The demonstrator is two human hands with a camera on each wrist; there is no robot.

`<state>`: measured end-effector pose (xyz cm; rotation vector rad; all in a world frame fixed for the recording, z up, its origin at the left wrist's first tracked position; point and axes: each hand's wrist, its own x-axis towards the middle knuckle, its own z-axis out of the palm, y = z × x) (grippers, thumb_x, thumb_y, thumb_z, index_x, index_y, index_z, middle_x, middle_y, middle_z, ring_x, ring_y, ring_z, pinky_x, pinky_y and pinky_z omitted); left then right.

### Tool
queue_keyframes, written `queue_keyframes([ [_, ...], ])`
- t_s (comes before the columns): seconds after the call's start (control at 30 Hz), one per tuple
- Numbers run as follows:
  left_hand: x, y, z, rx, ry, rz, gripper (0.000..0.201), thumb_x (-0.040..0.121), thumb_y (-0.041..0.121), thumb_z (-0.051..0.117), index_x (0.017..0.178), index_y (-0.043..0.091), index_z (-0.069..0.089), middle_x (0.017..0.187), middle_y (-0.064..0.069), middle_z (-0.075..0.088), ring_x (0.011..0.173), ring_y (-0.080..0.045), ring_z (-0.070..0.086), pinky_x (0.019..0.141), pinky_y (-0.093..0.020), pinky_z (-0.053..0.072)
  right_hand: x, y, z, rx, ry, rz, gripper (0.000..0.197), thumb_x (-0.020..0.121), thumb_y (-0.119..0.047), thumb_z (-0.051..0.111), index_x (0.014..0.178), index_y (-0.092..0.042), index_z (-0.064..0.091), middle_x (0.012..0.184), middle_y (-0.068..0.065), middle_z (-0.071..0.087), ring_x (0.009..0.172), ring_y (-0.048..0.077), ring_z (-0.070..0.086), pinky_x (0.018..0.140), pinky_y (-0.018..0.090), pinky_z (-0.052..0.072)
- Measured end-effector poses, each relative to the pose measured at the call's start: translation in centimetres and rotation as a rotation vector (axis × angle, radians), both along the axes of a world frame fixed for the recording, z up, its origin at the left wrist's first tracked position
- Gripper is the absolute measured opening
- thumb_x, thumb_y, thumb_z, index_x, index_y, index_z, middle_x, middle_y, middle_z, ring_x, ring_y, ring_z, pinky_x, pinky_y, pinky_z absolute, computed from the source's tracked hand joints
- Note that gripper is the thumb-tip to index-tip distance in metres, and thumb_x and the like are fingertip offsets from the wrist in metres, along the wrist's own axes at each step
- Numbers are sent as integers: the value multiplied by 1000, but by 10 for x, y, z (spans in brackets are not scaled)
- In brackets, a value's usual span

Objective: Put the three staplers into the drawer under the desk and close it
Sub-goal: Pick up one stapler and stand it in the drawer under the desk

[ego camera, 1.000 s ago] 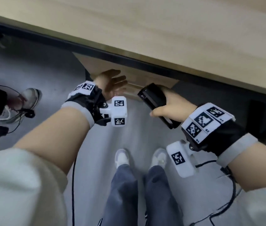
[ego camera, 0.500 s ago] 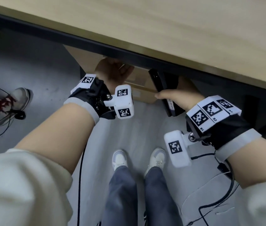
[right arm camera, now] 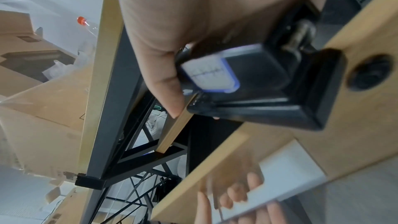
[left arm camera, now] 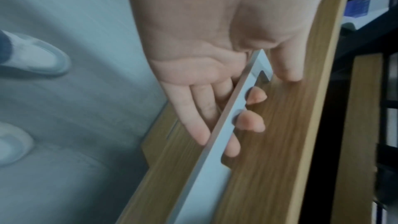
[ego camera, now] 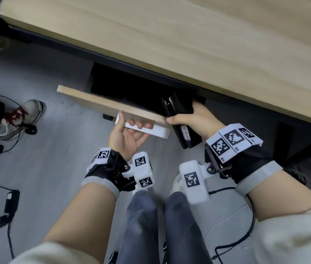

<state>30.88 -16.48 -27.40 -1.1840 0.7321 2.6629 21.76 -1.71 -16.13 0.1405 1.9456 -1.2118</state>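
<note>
The black stapler (ego camera: 181, 121) carries a white label with a blue edge (right arm camera: 210, 76); its handwriting is too faint to read. The right hand (ego camera: 198, 121) has its grip closed round this stapler, thumb along one side, and holds it at the right end of the drawer front (ego camera: 111, 105), its nose pointing into the dark drawer opening. The wrist straps bear square black-and-white markers, and "R1" and "R2" can be read on the right one. The left hand (ego camera: 130, 136), palm up, hooks its fingers (left arm camera: 254, 122) through the white handle (ego camera: 151, 131) below the drawer front, so that grip is curled on the handle. The drawer stands pulled out from under the light wood worktop (ego camera: 189, 35), which has a black frame. Below the drawer lie a grey floor, black cables and another person's shoe with red laces (ego camera: 21, 115). Only the right wrist view shows cardboard boxes (right arm camera: 43, 94) beyond the worktop and a round black hole in the drawer's wood; only the left wrist view shows the fingertips coming through the handle slot
</note>
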Motion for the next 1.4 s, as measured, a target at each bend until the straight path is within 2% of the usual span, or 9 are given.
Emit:
queue_keyframes([
  [0.13, 31, -1, 0, 21, -119, -14, 41, 95, 46, 35, 66, 18, 43, 63, 2, 63, 80, -19, 73, 96, -36, 45, 7, -14, -4, -21, -96, -84, 58, 80, -14, 65, 135, -14, 46, 113, 2, 58, 109, 21, 56, 98, 36, 45],
  [0.3, 58, -14, 9, 57, -272, -103, 35, 98, 32, 35, 72, 15, 51, 66, -2, 76, 66, -17, 76, 74, -28, 57, 11, -48, -12, -27, -197, -150, 52, 65, -19, 68, 115, -10, 56, 102, 8, 62, 99, 26, 60, 88, 36, 49],
  [0.43, 74, -30, 12, 42, -385, -263, 33, 98, 16, 39, 77, 7, 64, 65, -6, 76, 57, -15, 74, 63, -26, 59, 6, -75, -54, 2, -243, -147, 114, 24, -31, 84, 129, -2, 49, 130, 18, 59, 118, 34, 58, 101, 47, 46],
  [0.6, 92, -47, 13, 48, -495, -480, 28, 92, 1, 46, 70, 2, 63, 60, -10, 74, 51, -19, 72, 55, -28, 58, 13, -115, -55, 27, -325, -138, 92, 49, -25, 82, 131, -3, 46, 124, 18, 60, 111, 37, 62, 93, 52, 51],
  [0.8, 113, -60, 9, 108, -563, -655, 27, 90, -7, 44, 76, -1, 66, 63, -10, 75, 59, -20, 75, 90, -37, 46, 29, -152, -84, 170, -320, 39, 94, 47, -43, 81, 127, -8, 47, 123, 13, 59, 111, 34, 61, 94, 48, 50],
  [1.0, 132, -61, 8, 156, -588, -697, 54, 91, -2, 46, 45, 6, 73, 57, -4, 73, 57, -18, 74, 68, -31, 57, 43, -168, -104, 320, -266, 150, 92, 41, -48, 80, 119, -9, 49, 111, 11, 65, 97, 32, 65, 87, 43, 53],
  [1.23, 142, -61, 5, 165, -602, -687, 34, 90, -4, 48, 67, 3, 72, 65, -8, 75, 60, -19, 75, 63, -30, 59, 48, -164, -94, 388, -239, 223, 68, 74, -41, 72, 124, -5, 43, 70, -1, 43, 58, 13, 40, 53, 25, 31],
  [1.33, 143, -61, 6, 156, -586, -669, 27, 90, -5, 47, 75, 3, 68, 68, -8, 75, 62, -19, 75, 63, -29, 59, 56, -168, -93, 383, -258, 226, 74, 75, -41, 71, 129, -3, 38, 102, 7, 58, 81, 24, 56, 62, 27, 35],
  [1.4, 144, -61, 6, 159, -544, -678, 43, 89, -6, 47, 56, 6, 71, 57, -6, 71, 53, -17, 72, 59, -28, 59, 60, -173, -95, 404, -254, 196, 78, 75, -39, 72, 132, -2, 34, 121, 11, 54, 113, 29, 56, 67, 28, 37],
])
